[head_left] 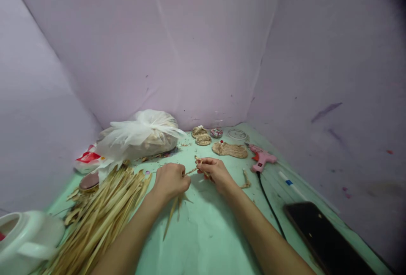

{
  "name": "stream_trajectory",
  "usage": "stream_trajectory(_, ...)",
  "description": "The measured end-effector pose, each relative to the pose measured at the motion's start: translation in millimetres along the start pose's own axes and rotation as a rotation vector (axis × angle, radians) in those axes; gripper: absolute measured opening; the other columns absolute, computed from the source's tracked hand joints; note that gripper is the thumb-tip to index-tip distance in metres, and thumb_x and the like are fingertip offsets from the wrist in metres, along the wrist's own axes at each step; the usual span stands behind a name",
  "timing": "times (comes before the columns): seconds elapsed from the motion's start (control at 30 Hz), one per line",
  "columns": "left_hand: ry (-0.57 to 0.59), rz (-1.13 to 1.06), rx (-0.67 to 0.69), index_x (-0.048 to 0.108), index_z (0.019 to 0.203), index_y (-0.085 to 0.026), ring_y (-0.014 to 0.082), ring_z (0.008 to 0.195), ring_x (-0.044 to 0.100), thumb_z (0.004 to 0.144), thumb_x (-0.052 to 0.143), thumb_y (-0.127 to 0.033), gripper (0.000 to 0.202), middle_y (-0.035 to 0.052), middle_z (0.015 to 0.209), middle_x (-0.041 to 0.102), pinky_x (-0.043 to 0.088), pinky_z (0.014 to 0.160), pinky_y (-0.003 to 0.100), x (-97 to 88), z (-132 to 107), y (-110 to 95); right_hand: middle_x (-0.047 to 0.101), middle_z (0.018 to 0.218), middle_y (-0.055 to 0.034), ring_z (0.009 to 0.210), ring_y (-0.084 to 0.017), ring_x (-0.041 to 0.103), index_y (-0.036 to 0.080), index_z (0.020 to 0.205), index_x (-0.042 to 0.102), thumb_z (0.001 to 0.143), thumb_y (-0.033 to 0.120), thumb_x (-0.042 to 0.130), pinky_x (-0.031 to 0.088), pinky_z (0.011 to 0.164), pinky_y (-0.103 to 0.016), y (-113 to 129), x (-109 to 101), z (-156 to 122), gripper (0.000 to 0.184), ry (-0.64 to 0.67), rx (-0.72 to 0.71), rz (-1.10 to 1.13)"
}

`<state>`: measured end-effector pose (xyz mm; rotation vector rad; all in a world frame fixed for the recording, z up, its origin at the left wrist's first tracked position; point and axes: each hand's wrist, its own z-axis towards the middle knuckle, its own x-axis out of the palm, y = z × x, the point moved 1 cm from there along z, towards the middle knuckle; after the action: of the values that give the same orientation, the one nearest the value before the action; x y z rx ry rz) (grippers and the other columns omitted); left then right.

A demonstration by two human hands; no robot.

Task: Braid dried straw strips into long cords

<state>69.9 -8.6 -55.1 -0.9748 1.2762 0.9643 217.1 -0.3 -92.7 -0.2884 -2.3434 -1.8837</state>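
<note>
My left hand is closed around thin dried straw strips whose ends trail down over the green table. My right hand pinches the other end of the same straw piece just to its right. The two hands are almost touching above the middle of the table. A big pile of loose straw strips lies to the left of my left forearm.
A tied white plastic bag sits at the back, with small woven straw pieces and a flat woven sole beside it. A pink glue gun with black cord, a glue stick, a dark phone and a white jug stand around.
</note>
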Motion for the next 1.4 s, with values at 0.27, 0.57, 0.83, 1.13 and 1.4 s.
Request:
stream_trajectory(0.27,0.133,-0.165,-0.050,0.064,0.092,-0.022,0.0241,0.086,0.057,0.067,0.047,-0.037,0.034,0.0098,0.089,0.065,0.038,0.067,0.029,0.8,-0.9,17.5,0.056,0.050,0.0021,0.044,-0.009,0.050,0.013,0.064,0.057,0.047,0.019,0.067,0.033,0.037,-0.018,-12.7,7.4,-1.2,0.020,0.002,-0.039,-0.067)
stream_trajectory(0.57,0.140,-0.942,-0.065,0.061,0.070,-0.014,0.0118,0.047,0.050,0.068,0.042,-0.026,0.023,0.0027,0.058,0.059,0.037,0.049,0.022,13.8,6.9,-6.6,0.057,0.050,0.0027,0.047,-0.011,0.054,0.015,0.071,0.052,0.049,0.021,0.068,0.040,0.042,-0.019,-15.4,17.3,-0.9,0.028,0.099,-0.099,-0.022)
stream_trajectory(0.83,-0.116,-1.056,-0.335,0.047,0.046,-0.015,0.0061,0.035,0.031,0.061,0.046,-0.025,0.018,-0.0055,0.036,0.037,0.022,0.040,0.019,36.4,17.1,5.5,0.054,0.051,0.0018,0.043,-0.008,0.047,0.014,0.066,0.057,0.059,0.020,0.060,0.036,0.041,-0.020,-7.3,-1.6,-4.2,0.010,0.123,-0.069,-0.417)
stream_trajectory(1.13,-0.162,-0.892,-0.130,0.056,0.052,-0.013,0.0092,0.052,0.041,0.064,0.043,-0.018,0.018,-0.0026,0.049,0.047,0.029,0.051,0.020,34.2,10.6,-3.2,0.060,0.059,0.0003,0.057,-0.010,0.051,0.015,0.063,0.062,0.062,0.017,0.058,0.039,0.056,-0.021,5.1,8.3,-12.5,0.005,0.220,-0.391,-0.578)
stream_trajectory(1.4,-0.181,-0.961,0.034,0.060,0.064,-0.013,0.0100,0.057,0.044,0.073,0.042,-0.021,0.021,-0.0011,0.058,0.052,0.032,0.054,0.020,28.4,6.2,-8.5,0.061,0.069,-0.0046,0.052,-0.011,0.053,0.014,0.058,0.057,0.053,0.025,0.066,0.043,0.042,-0.022,1.5,7.9,-6.4,0.015,0.011,-0.202,-0.239)
